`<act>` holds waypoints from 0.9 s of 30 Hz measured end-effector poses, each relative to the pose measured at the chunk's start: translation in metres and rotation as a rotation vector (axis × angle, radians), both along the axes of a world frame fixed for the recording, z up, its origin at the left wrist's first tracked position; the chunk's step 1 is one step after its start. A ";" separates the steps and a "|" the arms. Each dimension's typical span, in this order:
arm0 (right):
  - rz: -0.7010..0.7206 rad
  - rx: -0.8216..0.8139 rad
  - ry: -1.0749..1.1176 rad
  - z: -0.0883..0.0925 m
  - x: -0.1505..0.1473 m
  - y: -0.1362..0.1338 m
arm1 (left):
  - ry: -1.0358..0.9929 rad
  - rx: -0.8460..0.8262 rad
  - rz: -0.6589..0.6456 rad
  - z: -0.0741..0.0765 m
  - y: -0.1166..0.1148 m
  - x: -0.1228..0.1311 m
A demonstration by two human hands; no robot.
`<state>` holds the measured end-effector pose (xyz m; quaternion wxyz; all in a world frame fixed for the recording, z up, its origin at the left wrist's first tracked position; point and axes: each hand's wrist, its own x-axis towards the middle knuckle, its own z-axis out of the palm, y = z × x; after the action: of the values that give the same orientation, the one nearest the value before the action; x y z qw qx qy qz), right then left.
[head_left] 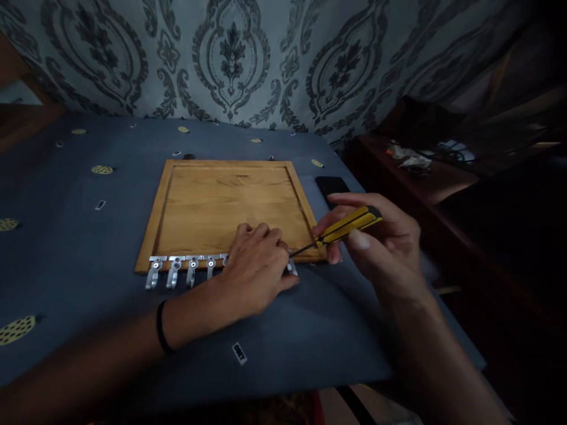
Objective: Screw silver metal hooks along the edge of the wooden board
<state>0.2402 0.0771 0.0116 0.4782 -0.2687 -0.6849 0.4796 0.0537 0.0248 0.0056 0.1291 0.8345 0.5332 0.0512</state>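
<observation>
A framed wooden panel [230,200] lies flat, with a metal hook rail [193,264] along its near edge. Several silver hooks point towards me from the rail. My left hand [257,265] is closed over the right part of that rail, fingers curled on the panel and thumb at the near side; it hides some hooks. In my right hand [385,248] is a yellow and black screwdriver [348,227], gripped by its handle between thumb and fingers. The screwdriver's shaft slants down left to the rail beside my left hand; whether its tip sits in a screw is hidden.
A dark blue patterned cloth [88,248] covers the table. A black phone [330,188] lies right of the panel, partly behind my right hand. Patterned wallpaper [233,59] rises behind. At the right, a dark red surface [407,171] holds a clear plastic bag [414,159].
</observation>
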 end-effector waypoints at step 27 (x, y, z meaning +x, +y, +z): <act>-0.145 0.170 0.111 -0.002 -0.004 -0.003 | 0.011 0.038 0.005 -0.005 0.002 0.001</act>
<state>0.2359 0.0741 0.0100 0.5697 -0.2490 -0.6743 0.3984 0.0545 0.0264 0.0007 0.1104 0.8357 0.5349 0.0571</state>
